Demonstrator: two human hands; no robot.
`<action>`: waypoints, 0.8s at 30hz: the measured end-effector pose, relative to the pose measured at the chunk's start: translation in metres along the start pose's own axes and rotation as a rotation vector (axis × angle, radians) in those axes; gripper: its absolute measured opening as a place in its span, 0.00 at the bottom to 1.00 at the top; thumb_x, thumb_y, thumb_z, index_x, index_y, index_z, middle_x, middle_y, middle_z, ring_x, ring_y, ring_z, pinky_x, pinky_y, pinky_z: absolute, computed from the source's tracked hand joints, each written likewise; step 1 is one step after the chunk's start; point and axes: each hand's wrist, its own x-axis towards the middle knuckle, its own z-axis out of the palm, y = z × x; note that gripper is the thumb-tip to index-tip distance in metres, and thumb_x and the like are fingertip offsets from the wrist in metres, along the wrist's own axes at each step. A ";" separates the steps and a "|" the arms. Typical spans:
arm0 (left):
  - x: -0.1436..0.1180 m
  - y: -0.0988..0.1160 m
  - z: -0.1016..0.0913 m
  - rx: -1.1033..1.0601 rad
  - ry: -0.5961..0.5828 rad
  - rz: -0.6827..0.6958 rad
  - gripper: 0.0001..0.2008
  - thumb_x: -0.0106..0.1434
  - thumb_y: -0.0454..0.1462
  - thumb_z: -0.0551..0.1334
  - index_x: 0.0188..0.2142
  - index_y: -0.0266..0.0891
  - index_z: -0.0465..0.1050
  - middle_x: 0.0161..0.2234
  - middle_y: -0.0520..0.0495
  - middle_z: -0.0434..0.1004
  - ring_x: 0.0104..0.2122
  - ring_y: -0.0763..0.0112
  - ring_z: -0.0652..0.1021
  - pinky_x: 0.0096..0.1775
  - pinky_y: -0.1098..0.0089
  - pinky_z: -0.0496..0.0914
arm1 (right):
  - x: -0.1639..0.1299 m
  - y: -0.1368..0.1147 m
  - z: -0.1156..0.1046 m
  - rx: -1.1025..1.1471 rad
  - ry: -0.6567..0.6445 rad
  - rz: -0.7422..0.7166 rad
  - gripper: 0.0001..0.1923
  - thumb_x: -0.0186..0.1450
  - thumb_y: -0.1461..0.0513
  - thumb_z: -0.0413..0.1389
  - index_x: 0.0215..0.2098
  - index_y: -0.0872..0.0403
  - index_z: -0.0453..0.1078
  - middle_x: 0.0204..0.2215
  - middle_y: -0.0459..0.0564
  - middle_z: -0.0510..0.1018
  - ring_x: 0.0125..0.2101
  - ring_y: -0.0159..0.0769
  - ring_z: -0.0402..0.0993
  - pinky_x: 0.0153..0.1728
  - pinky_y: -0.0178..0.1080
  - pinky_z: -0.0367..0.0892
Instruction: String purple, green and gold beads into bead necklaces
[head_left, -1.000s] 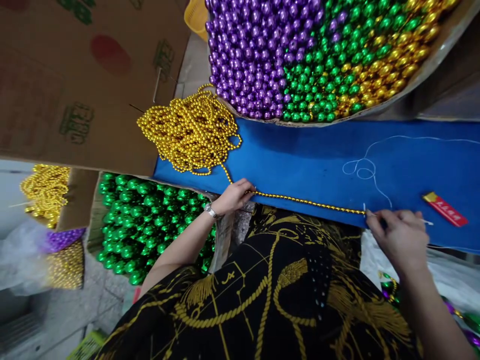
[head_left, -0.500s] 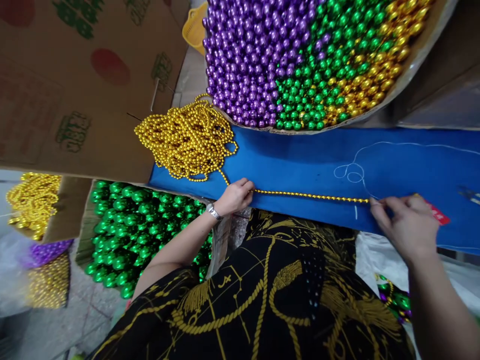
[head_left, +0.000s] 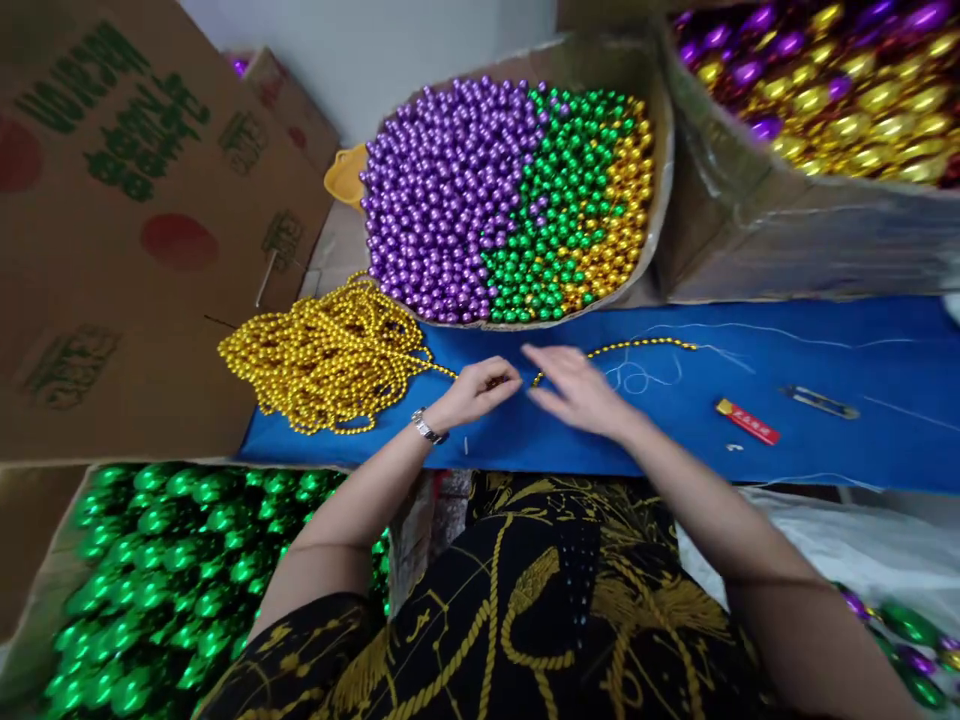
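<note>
I wear 1 camera on my head, looking forward and steeply down past my chest. My shirt (head_left: 517, 610) sits closest to it, filling the bottom middle. My left hand (head_left: 474, 390) and right hand (head_left: 576, 388) come near the center, a little farther out, seen from above. The table (head_left: 825, 445) crosses the view side to side; beyond it, the wall (head_left: 427, 45) shows at the top, farthest off.

A carton (head_left: 661, 200) of purple, green and gold beads (head_left: 450, 200) stands between an orange basket (head_left: 346, 178) and a box (head_left: 810, 245) of gold and purple oval beads (head_left: 847, 125); large green beads (head_left: 165, 575) lie at lower left.
</note>
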 end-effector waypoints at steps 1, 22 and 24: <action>-0.001 0.003 -0.006 -0.023 0.003 -0.016 0.12 0.68 0.43 0.57 0.34 0.37 0.72 0.31 0.48 0.74 0.31 0.73 0.72 0.33 0.72 0.68 | 0.011 -0.008 0.012 0.112 -0.047 -0.100 0.25 0.72 0.52 0.43 0.61 0.52 0.64 0.53 0.55 0.75 0.50 0.42 0.68 0.49 0.45 0.62; -0.051 -0.063 -0.057 0.421 -0.014 -0.229 0.13 0.65 0.48 0.54 0.34 0.44 0.71 0.29 0.51 0.77 0.28 0.67 0.76 0.32 0.70 0.68 | -0.216 0.160 -0.088 -0.569 0.079 0.832 0.20 0.71 0.55 0.45 0.55 0.51 0.72 0.45 0.54 0.78 0.40 0.39 0.71 0.38 0.37 0.61; -0.047 -0.063 -0.054 0.415 -0.016 -0.224 0.13 0.65 0.48 0.54 0.35 0.44 0.71 0.29 0.51 0.77 0.27 0.67 0.76 0.31 0.70 0.68 | -0.227 0.154 -0.075 -0.582 0.059 0.776 0.21 0.72 0.55 0.44 0.55 0.52 0.72 0.46 0.54 0.78 0.43 0.41 0.71 0.42 0.38 0.63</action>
